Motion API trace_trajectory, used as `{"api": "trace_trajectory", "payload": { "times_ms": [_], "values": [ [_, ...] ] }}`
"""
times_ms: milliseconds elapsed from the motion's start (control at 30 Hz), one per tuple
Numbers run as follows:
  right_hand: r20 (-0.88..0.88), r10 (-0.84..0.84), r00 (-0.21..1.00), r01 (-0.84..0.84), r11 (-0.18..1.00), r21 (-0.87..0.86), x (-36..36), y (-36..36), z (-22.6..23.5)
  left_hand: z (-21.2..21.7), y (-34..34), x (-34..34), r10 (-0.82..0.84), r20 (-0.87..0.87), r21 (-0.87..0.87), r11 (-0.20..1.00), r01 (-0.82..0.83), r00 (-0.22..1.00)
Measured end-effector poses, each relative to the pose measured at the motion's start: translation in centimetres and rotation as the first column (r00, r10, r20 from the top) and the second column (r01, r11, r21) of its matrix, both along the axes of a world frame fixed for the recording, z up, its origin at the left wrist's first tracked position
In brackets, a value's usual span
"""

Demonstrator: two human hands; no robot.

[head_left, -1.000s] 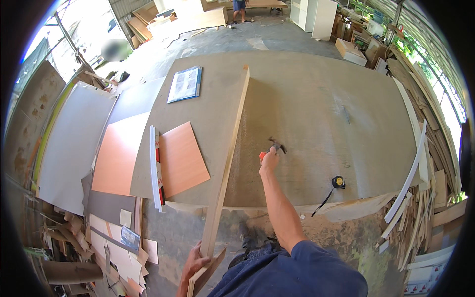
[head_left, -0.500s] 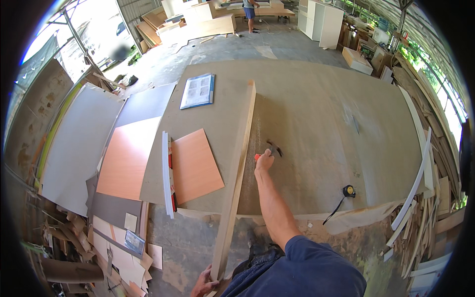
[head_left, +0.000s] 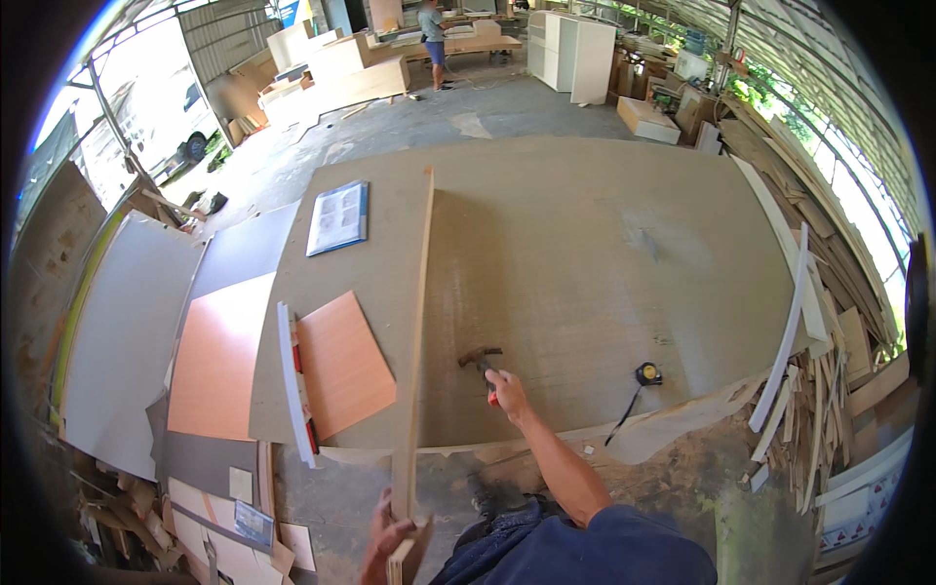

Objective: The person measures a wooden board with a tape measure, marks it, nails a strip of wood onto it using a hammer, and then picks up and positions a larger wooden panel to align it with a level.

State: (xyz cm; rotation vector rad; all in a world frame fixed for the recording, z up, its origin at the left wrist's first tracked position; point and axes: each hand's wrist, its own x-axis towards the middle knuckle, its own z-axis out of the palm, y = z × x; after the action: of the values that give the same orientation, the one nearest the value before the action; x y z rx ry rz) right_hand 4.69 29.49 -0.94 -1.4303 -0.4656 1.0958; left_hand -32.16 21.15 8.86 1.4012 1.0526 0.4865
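Observation:
My right hand (head_left: 509, 394) grips a claw hammer (head_left: 479, 359) by its handle, where some red shows. The dark hammer head hangs above the brown worktop (head_left: 585, 263), right of a long narrow wooden plank (head_left: 419, 322). This plank lies lengthwise over the worktop, and its near end sticks out past the front edge. There my left hand (head_left: 386, 534) is closed on the plank's near end from the left side. Right of the hammer rests a yellow and black tape measure (head_left: 647, 373) with a dark strap.
Left of the plank lie an orange-brown panel (head_left: 346, 366), a pale strip (head_left: 296, 385) and a blue-edged printed folder (head_left: 338, 218). Big sheets (head_left: 136, 322) lean at far left; scrap wood (head_left: 814, 429) is piled at right. Another person (head_left: 434, 44) stands at the back.
My right hand has drawn the hammer nearer to me, and its head now points left toward the plank. The plank's near end has tilted, showing its end face. My view has shifted.

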Motion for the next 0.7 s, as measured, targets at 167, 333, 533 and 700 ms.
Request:
{"api": "trace_trajectory", "payload": {
  "times_ms": [167, 333, 533, 700],
  "values": [
    [0.046, 0.076, 0.996, -0.075, 0.997, -0.022, 5.0, -9.5, 2.0, 2.0, 5.5, 9.7, -0.044, -0.098, 0.262, 0.963, 0.069, 0.994],
    [0.083, -0.073, 0.994, 0.073, 0.997, -0.002, 11.3, -17.3, 2.8, -5.4, 6.5, 18.5, -0.030, -0.292, 0.449, 0.878, 0.165, 0.956],
    [0.155, -0.255, 0.954, 0.254, 0.967, 0.029, 16.0, -23.9, 5.4, -7.1, 3.4, 24.0, 0.221, -0.549, 0.383, 0.924, 0.008, 0.806],
    [0.166, -0.210, 0.964, 0.213, 0.977, -0.002, 15.8, -27.3, 5.5, -8.5, -0.3, 23.8, 0.383, -0.651, 0.470, 0.881, -0.048, 0.656]
  ]
}}
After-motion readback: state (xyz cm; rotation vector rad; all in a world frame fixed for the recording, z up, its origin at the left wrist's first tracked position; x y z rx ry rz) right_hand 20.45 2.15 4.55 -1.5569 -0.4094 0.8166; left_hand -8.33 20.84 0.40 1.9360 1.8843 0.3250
